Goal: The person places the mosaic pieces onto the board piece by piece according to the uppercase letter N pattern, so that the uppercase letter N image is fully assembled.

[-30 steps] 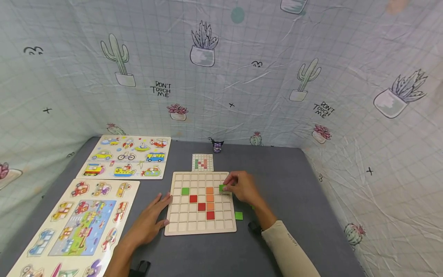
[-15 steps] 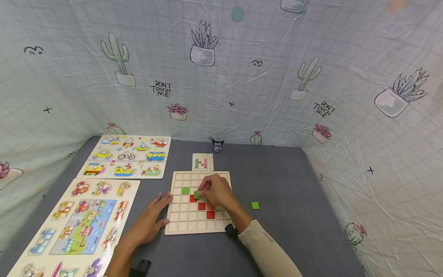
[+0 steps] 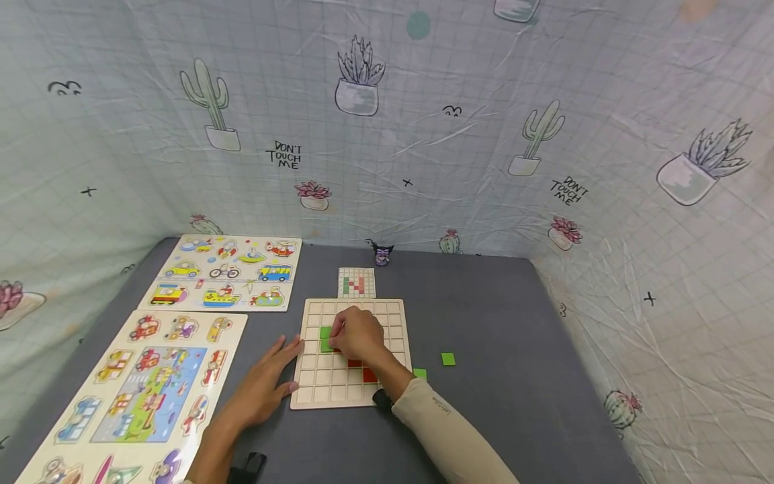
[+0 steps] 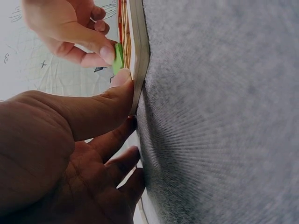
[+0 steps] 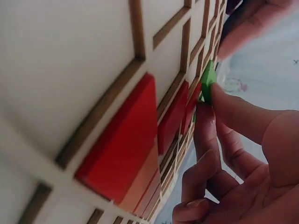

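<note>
A wooden grid board (image 3: 353, 398) lies on the grey table with red, orange and green tiles in its cells. My right hand (image 3: 353, 334) is over the board's left-middle and pinches a green tile (image 3: 326, 345) (image 4: 117, 57) (image 5: 207, 81) just below another green tile (image 3: 324, 332). Red tiles (image 5: 124, 147) sit in cells beside it. My left hand (image 3: 266, 380) lies flat on the table, its fingers straight and the thumb (image 4: 100, 109) against the board's left edge (image 4: 138, 51).
Two loose green tiles (image 3: 447, 359) (image 3: 420, 374) lie right of the board. A small pattern card (image 3: 356, 282) and a small dark figurine (image 3: 381, 255) sit behind it. Two picture puzzle boards (image 3: 224, 272) (image 3: 139, 390) cover the table's left side. Printed fabric walls enclose the table.
My right hand carried the green tile from the board's right edge leftward across the board to its left-middle cells. The left hand stayed put.
</note>
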### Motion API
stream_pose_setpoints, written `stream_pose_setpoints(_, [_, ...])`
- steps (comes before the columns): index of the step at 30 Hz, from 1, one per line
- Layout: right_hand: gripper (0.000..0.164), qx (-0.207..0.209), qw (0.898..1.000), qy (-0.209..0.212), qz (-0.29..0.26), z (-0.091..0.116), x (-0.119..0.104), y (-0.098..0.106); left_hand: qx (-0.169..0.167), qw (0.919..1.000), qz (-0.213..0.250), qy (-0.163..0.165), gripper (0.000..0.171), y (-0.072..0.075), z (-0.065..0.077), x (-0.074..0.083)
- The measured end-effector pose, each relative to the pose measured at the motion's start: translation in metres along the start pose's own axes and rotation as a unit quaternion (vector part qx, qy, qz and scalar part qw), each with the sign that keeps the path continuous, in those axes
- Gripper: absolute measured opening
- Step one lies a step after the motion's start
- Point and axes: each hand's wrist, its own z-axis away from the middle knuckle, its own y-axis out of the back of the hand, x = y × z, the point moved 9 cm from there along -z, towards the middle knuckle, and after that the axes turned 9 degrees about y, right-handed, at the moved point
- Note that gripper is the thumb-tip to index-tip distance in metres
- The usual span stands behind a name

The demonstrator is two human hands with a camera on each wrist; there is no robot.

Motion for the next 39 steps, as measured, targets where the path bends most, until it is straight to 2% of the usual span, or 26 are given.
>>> stream_pose_setpoints(6, [0.023,-0.009,0.999,0.014,0.043,-0.003,-0.005,-0.003,-0.003,1.0,0.002,-0.002,0.075,-0.001,-0.002,0.002])
stream_pose_setpoints(9, [0.019,-0.013,0.999,0.022,0.045,-0.002,-0.004,-0.002,-0.004,1.0,0.001,-0.003,0.075,-0.002,-0.002,0.002])
stream_pose_setpoints(14, [0.01,-0.035,0.998,0.053,-0.011,0.004,-0.001,0.0,-0.006,1.0,0.001,-0.005,0.075,-0.004,-0.003,0.001])
stream_pose_setpoints(18, [0.013,-0.038,0.994,0.071,-0.072,0.012,0.005,0.007,-0.011,0.9999,0.005,-0.001,0.076,-0.005,-0.003,0.0])
stream_pose_setpoints(23, [0.016,-0.022,0.988,0.08,-0.128,0.026,0.017,0.024,-0.015,0.9999,0.004,0.004,0.076,-0.006,-0.004,0.0])
stream_pose_setpoints(28, [0.018,-0.002,0.985,0.085,-0.148,0.043,0.036,0.043,-0.016,0.9998,0.004,0.007,0.077,-0.006,-0.004,0.0])
stream_pose_setpoints(39, [0.024,0.04,0.993,0.044,-0.106,0.081,0.082,0.073,-0.014,0.9998,0.011,0.011,0.076,-0.003,-0.002,-0.001])
